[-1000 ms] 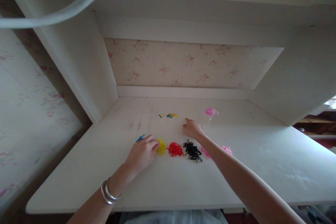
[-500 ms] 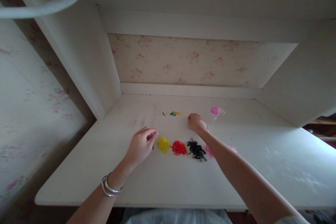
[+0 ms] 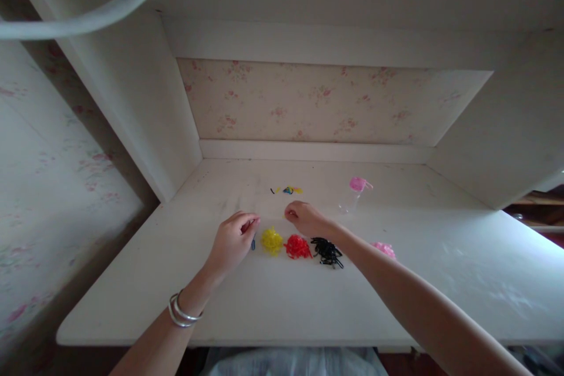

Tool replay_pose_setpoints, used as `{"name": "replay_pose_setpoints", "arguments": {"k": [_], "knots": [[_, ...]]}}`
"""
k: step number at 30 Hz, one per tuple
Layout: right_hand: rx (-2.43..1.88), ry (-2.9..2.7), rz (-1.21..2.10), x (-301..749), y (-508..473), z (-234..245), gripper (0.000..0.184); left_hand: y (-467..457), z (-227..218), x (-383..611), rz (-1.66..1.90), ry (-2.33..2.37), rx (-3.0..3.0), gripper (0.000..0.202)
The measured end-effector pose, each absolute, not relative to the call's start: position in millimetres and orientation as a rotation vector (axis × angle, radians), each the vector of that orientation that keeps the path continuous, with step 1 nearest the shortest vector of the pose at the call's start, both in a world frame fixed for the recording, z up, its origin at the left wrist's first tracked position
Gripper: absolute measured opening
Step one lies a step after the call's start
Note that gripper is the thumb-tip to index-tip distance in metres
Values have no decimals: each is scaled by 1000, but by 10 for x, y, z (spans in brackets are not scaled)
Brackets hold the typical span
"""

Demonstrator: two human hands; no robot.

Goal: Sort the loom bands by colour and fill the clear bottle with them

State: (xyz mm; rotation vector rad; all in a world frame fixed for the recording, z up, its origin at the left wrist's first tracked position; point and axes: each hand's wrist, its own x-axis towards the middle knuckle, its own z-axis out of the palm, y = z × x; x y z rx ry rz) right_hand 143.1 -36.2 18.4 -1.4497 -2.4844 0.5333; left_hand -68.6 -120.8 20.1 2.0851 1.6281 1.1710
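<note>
My left hand [image 3: 231, 244], with two silver bangles [image 3: 181, 310] at its wrist, is closed in a pinch just left of a heap of yellow bands [image 3: 272, 241]. A bit of blue [image 3: 253, 243] shows on the table beside its fingers. What the pinch holds is too small to tell. My right hand [image 3: 305, 218] is also closed, fingertips together, above a heap of red bands [image 3: 298, 247]; its contents cannot be made out. Under the right forearm's edge lie black bands [image 3: 326, 252], and beyond the forearm pink bands [image 3: 385, 249], partly hidden.
A clear container with a pink lid [image 3: 358, 184] stands to the right behind my right hand. Farther back lie a few loose coloured bands [image 3: 288, 190]. The white desk [image 3: 308, 311] has side panels and a shelf overhead. A white curved tube [image 3: 118, 6] crosses the upper left.
My right hand has moved left and a little nearer, from beside the clear container to above the red heap. My left hand has hardly moved, and more of the blue bit shows beside it.
</note>
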Motion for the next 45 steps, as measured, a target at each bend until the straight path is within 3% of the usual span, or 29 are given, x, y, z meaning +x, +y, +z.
{"name": "replay_pose_setpoints", "arguments": {"k": [7,18,28,34,37,45], "knots": [[-1018,-2659,514,1173,-621,254,19,-1196,184,-677,1148,1626,2096,23],[-1053,-2687,536,1248,-646,355,21,-1215,214,-667,1119,1635,2101,24],[-1173,-2238,786,1776,-1429,569,21,-1148,163,-675,1059,1684,2149,23],[-1444,-1814,1006,2343,-2044,20,29,-898,235,-572,728,1644,2517,26],[-1516,-1565,938,2590,-2187,-184,30,-593,278,-481,551,1667,2570,25],[-1578,-1510,796,2541,-2175,-190,36,238,115,-365,207,1921,2427,40]]}}
